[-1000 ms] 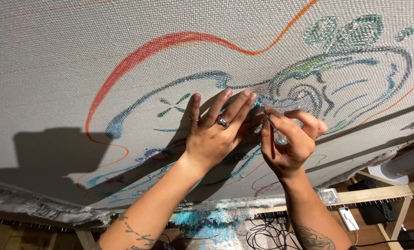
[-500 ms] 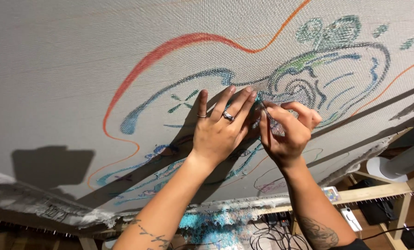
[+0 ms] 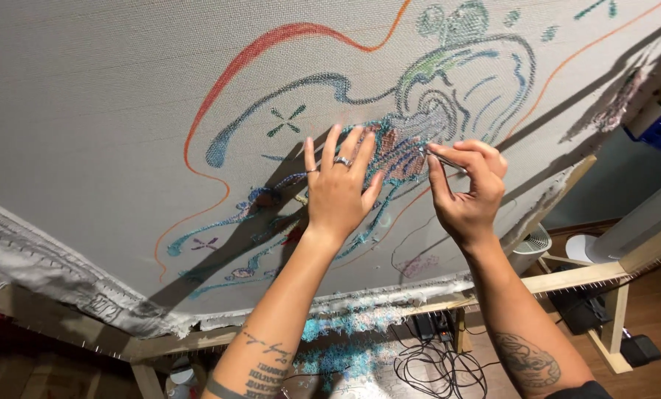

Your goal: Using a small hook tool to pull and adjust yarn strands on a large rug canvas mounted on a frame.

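A: On the stretched canvas [image 3: 123,111], upper centre: what is entered for the left hand [image 3: 338,188]?

B: Item one. Left hand, flat, fingers spread wide, pressed against the cloth just beside the blue and brown stitched patch [image 3: 401,151]. It holds nothing. A ring shows on one finger.

A: And the right hand [image 3: 467,188]?

B: Item two. Right hand, fingers pinched narrow on a thin metal tool [image 3: 441,157], tip touching the right edge of that patch. It may be a needle or a small pick; the view is too blurred to tell which.

A: Changes since the earlier frames?

B: The hands sat close together a second ago, almost touching over the design. Now they stand apart, the left lower and to the left, the right drawn back with the tool tip at the cloth. The camera has also moved closer and tilted, so the drawn outline sits higher and further right. By my judgement the picking at the patch goes on, from a fresh spot.

A: Surroundings?

B: Item three. Wooden frame [image 3: 567,281] carrying the canvas, its lower edge frayed. Item four. Red drawn line [image 3: 234,70] and a green and blue outline [image 3: 456,44] above the patch. Item five. Black cables [image 3: 434,362] on the floor below, beside turquoise yarn scraps [image 3: 345,325]. Item six. A white fan [image 3: 530,244], lower right.
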